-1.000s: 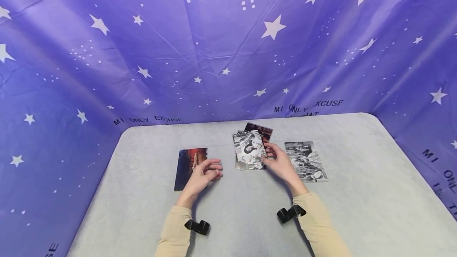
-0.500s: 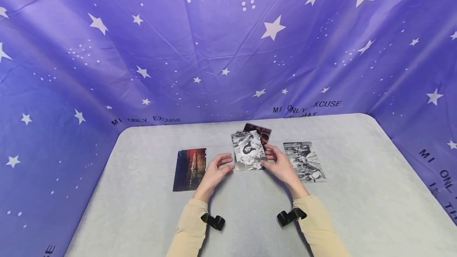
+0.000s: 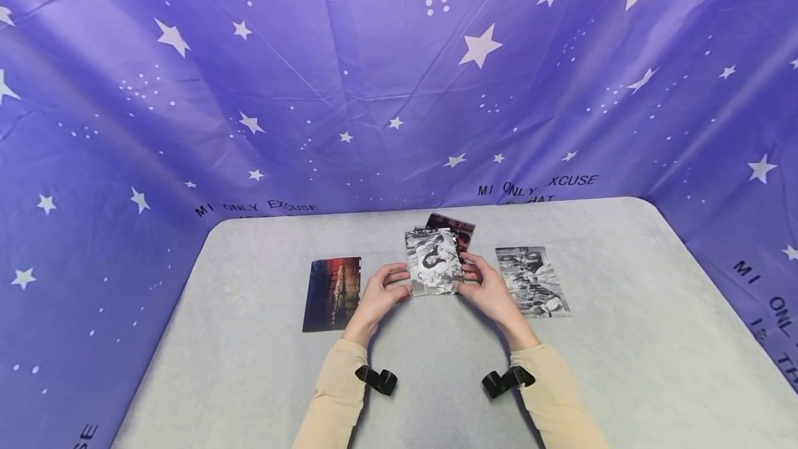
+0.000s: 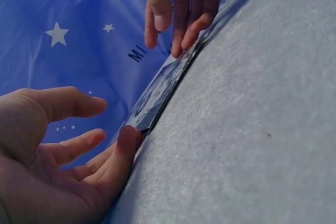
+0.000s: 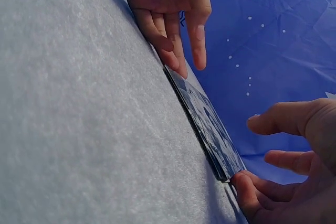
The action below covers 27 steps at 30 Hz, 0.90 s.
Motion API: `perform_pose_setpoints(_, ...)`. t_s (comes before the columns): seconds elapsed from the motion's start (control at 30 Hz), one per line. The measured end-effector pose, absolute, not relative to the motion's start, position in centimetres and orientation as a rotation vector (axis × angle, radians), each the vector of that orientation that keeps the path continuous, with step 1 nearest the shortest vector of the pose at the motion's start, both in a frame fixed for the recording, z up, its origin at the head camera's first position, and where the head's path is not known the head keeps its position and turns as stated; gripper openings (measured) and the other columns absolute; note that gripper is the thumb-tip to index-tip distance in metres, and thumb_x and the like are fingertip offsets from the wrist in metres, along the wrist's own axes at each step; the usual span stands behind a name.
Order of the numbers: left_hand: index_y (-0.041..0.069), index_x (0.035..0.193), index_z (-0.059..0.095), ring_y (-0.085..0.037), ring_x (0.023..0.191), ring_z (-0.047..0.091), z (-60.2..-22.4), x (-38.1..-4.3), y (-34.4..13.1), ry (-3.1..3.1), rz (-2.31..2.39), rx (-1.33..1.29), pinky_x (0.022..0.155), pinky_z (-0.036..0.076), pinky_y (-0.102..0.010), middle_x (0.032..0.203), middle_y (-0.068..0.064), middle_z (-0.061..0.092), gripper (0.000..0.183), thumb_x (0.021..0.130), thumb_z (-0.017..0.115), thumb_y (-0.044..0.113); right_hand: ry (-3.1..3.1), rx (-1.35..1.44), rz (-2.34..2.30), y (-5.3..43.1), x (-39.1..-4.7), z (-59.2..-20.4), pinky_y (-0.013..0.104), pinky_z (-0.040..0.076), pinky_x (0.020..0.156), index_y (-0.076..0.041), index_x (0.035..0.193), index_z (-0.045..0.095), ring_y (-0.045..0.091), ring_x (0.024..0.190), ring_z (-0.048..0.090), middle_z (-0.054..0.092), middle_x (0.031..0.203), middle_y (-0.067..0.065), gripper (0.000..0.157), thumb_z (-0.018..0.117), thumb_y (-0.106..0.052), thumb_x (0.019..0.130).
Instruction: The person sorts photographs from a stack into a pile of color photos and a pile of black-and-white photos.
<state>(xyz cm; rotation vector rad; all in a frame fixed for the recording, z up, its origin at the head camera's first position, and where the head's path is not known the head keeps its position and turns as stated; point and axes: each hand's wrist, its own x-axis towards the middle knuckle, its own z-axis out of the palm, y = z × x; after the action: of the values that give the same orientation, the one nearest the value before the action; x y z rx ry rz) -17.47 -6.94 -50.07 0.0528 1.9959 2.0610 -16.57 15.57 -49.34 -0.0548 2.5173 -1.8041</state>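
Note:
A small stack of photo cards lies at the middle of the table, topped by a black-and-white picture card (image 3: 431, 262). My left hand (image 3: 380, 295) touches the stack's left edge with its fingertips. On the opposite side, the right hand (image 3: 491, 293) has its fingertips against the right edge. Both wrist views show the stack (image 4: 160, 95) low on the table between the two hands, with fingers at its edges and not curled round it. From under the stack's upper right, a dark reddish card (image 3: 460, 229) sticks out at an angle.
To the left lies a dark blue and orange card (image 3: 332, 293). Another black-and-white card (image 3: 533, 281) is on the right, beside the right wrist. The grey table (image 3: 430, 380) ends at a purple star-printed cloth (image 3: 374, 89) at the back and sides.
My left hand has moved right, from over the blue and orange card to the stack's left edge. The right hand stays at the stack's right edge.

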Motion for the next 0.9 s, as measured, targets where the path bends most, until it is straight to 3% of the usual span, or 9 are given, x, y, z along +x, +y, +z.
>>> perform_pose_setpoints(0.1,-0.016,0.131,0.044,-0.036,0.100,0.061,-48.5,-16.9,-6.8,2.016,2.040,0.054,0.086,0.052,-0.043,0.125,-0.036,0.051,0.051,0.083,0.058,-0.009,2.501,-0.048,-1.802,15.5,-16.4,-49.2,0.048,0.044,0.096,0.006,0.140,0.042,0.041,0.111,0.052,0.052,0.127,0.030,0.063,0.067,0.004,0.083)
perform_pose_setpoints(0.33,-0.008,0.132,0.048,-0.019,0.090,0.062,-50.3,-17.2,-6.8,2.045,2.037,0.022,0.080,0.053,-0.035,0.123,-0.029,0.056,0.053,0.082,0.063,-0.005,2.445,-0.033,-1.846,15.7,-16.2,-49.4,0.038,0.045,0.091,0.004,0.141,0.042,0.039,0.109,0.053,0.051,0.129,0.030,0.063,0.067,0.004,0.083)
perform_pose_setpoints(0.47,-0.007,0.133,0.048,-0.016,0.088,0.062,-50.8,-17.3,-6.8,2.026,2.055,0.003,0.078,0.053,-0.032,0.120,-0.027,0.057,0.053,0.081,0.064,-0.006,2.404,-0.019,-1.889,15.9,-16.2,-49.5,0.028,0.046,0.085,0.004,0.141,0.042,0.036,0.105,0.054,0.052,0.128,0.029,0.063,0.066,0.005,0.082)
perform_pose_setpoints(0.77,-0.007,0.130,0.048,-0.008,0.073,0.059,-51.2,-17.3,-6.7,2.019,2.120,-0.011,0.066,0.048,-0.021,0.091,-0.011,0.062,0.049,0.083,0.062,-0.008,2.289,0.046,-1.995,15.5,-15.7,-50.0,0.021,0.049,0.072,0.006,0.138,0.044,0.015,0.085,0.060,0.056,0.115,0.027,0.058,0.064,0.007,0.083)
perform_pose_setpoints(0.9,-0.009,0.131,0.045,-0.008,0.072,0.059,-51.5,-17.0,-6.8,2.021,2.141,0.012,0.066,0.046,-0.020,0.087,-0.012,0.060,0.053,0.080,0.060,-0.013,2.289,0.076,-2.014,15.2,-15.6,-50.0,0.020,0.049,0.070,0.006,0.135,0.047,0.010,0.081,0.059,0.058,0.110,0.025,0.055,0.064,0.006,0.083)
